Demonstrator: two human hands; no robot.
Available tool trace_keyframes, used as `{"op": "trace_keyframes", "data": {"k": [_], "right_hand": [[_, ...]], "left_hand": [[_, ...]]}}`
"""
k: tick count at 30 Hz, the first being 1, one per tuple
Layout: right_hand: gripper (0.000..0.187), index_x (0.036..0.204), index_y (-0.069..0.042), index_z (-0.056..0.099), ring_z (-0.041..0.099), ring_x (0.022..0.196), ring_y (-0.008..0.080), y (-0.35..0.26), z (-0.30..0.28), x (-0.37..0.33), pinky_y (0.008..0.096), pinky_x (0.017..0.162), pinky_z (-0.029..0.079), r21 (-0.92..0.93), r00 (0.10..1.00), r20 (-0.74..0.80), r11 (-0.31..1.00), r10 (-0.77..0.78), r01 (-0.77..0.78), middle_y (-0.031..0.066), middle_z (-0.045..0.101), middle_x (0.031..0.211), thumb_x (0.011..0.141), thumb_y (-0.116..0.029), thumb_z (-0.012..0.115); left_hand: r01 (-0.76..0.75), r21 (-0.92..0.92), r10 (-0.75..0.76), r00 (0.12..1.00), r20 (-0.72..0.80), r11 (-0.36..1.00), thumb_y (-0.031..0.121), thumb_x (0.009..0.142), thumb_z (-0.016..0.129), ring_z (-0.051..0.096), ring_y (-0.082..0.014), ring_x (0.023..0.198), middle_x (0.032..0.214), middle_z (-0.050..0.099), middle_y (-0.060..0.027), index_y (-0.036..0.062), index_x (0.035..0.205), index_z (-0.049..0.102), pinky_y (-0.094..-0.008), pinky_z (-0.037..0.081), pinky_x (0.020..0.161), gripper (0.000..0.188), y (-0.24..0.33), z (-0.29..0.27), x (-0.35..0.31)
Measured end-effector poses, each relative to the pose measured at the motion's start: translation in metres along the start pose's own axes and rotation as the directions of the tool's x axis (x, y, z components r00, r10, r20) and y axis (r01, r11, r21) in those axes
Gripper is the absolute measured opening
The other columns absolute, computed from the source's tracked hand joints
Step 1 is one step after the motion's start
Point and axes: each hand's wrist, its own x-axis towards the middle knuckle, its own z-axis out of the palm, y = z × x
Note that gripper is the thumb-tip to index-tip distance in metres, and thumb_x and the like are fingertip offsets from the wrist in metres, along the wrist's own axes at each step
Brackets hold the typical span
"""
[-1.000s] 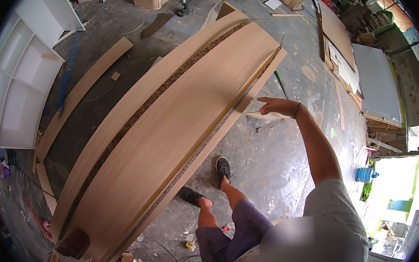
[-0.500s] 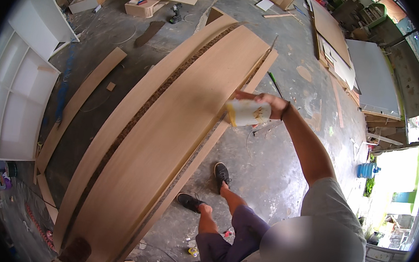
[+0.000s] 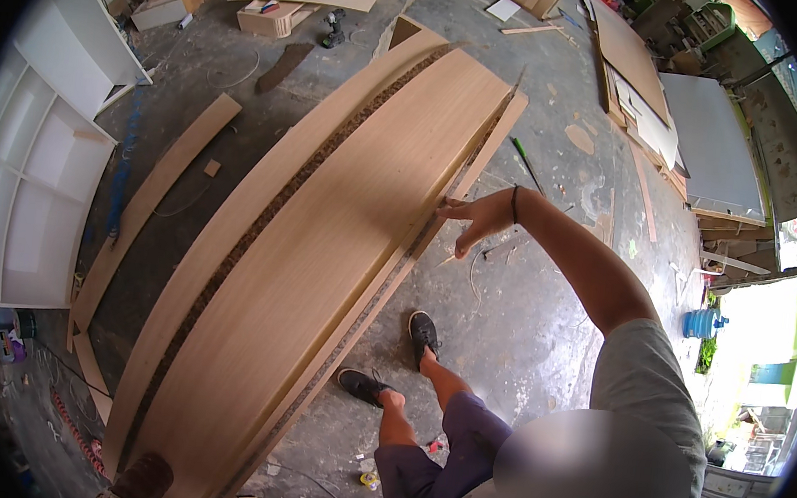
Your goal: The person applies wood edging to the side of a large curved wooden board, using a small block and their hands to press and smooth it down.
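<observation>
Long pale wooden boards (image 3: 326, 215) lie side by side in front of me, slanting from upper right to lower left. A speckled dark brown band (image 3: 260, 222) runs between the left board and the wide middle one. Along the right side, a greyish strip (image 3: 356, 316) follows the edge next to a narrow wooden piece. My right hand (image 3: 487, 220) reaches in from the right, a dark band at its wrist. Its fingers are apart, their tips at the boards' right edge; nothing shows in it. My left hand is out of sight.
A brown rounded object (image 3: 144, 480) sits at the boards' near end. White shelving (image 3: 44, 174) stands at left, beside a curved-looking plank (image 3: 156, 178) on the floor. A cordless drill (image 3: 333, 29) is at the far side. Stacked sheets (image 3: 715, 148) are at right; a cable (image 3: 324, 485) lies near my feet.
My right hand held a white, yellow-marked object over the boards' right edge. That object is gone from view; the hand has turned downward with its fingers apart.
</observation>
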Motion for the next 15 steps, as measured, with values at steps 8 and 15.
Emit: {"op": "trace_keyframes", "data": {"k": [8, 15], "right_hand": [[0.103, 0.155, -0.013, 0.014, 0.027, 0.142, 0.0363, 0.019, 0.009, -0.006, 0.0433, 0.110, 0.035, 0.307, 0.973, -0.216, 0.940, -0.082, 0.147, 0.0205, 0.011, 0.159, 0.075, -0.047, 0.069], [0.096, 0.150, -0.018, 0.030, 0.041, 0.130, 0.0457, 0.090, 0.036, -0.029, 0.0647, 0.088, 0.047, 0.862, 0.847, -0.501, -0.190, -0.176, 0.470, 0.0201, 0.035, 0.148, 0.071, -0.059, 0.065]], "left_hand": [[0.007, -0.001, -0.007, 1.000, -0.025, 1.000, 0.036, 0.097, 0.051, 0.045, -0.0345, 0.120, 0.129, 0.045, -0.0218, 0.0002, 0.125, 0.047, -0.0460, 0.036, 0.100, 0.046, -0.002, -0.002, 0.000], [0.016, 0.015, -0.015, 0.999, -0.037, 1.000, 0.037, 0.097, 0.050, 0.043, -0.0362, 0.124, 0.134, 0.044, -0.0231, -0.0002, 0.129, 0.046, -0.0472, 0.035, 0.103, 0.049, 0.000, -0.004, -0.003]]}}
